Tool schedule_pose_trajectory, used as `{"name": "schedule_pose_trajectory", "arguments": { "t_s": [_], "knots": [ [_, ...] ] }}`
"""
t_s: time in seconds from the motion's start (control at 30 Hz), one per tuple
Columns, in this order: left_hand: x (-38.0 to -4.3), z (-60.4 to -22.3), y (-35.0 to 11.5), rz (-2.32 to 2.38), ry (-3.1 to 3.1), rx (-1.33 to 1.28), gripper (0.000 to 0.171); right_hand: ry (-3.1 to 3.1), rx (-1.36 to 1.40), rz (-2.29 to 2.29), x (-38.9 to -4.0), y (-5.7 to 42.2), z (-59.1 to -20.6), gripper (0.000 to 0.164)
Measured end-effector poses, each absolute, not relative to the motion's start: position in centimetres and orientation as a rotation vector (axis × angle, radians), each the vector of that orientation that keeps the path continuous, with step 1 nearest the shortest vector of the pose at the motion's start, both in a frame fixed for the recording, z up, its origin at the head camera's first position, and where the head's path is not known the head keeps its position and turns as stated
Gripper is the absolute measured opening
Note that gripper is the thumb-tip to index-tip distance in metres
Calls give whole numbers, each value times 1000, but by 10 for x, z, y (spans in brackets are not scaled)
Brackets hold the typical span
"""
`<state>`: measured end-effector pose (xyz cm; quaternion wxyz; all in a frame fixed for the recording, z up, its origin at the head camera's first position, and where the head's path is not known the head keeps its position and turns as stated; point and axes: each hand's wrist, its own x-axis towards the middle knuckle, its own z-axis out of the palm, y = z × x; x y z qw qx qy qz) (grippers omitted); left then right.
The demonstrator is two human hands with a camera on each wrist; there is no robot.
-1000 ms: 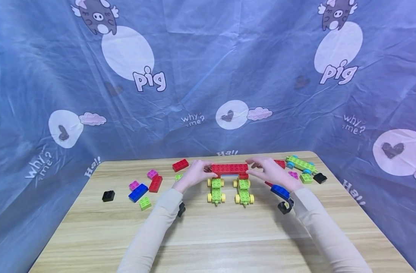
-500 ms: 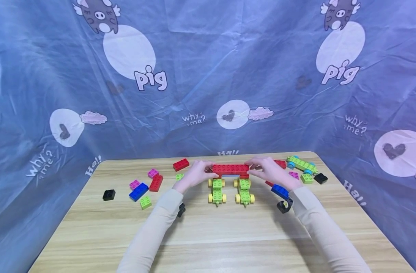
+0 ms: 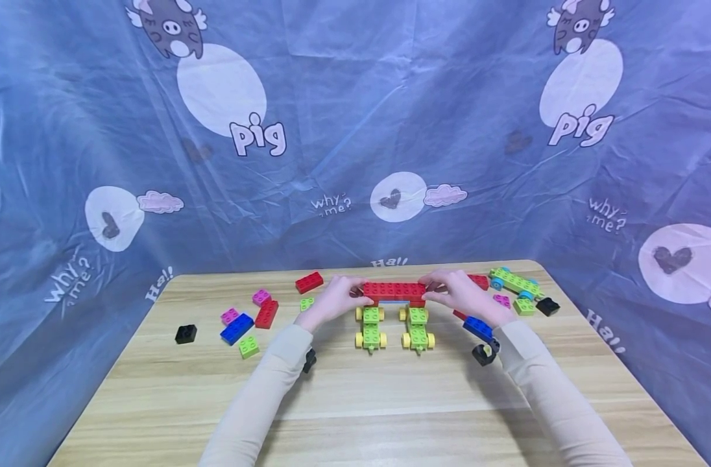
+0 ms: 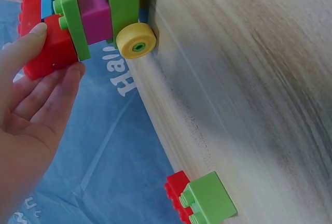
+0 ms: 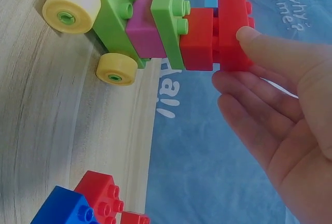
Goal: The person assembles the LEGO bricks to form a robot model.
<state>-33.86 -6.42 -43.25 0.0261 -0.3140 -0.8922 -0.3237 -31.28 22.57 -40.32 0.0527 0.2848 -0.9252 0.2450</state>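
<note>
"What's in your feed?"
"I see the left grip and right grip pinch opposite ends of a long red brick, above two yellow-wheeled green bases."
"And further left?"
"I spot a blue brick just beside a pink brick on the desk."

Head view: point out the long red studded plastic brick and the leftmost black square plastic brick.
Long red studded plastic brick [image 3: 394, 290]: head view, studded top.
Leftmost black square plastic brick [image 3: 185, 333]: head view, studded top.
</note>
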Motion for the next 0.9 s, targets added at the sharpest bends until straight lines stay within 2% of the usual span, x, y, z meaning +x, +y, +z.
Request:
{"name": "schedule_pose_trajectory", "arguments": {
  "t_s": [0.63, 0.9],
  "knots": [
    [-336, -435, -64, -912, -2764, -978, 54, -2796, 1022, 614, -320, 226, -399, 29],
    [-337, -435, -64, -919, -2767, -977, 53, -2857, 1047, 705, -321, 228, -400, 30]
  ]
}}
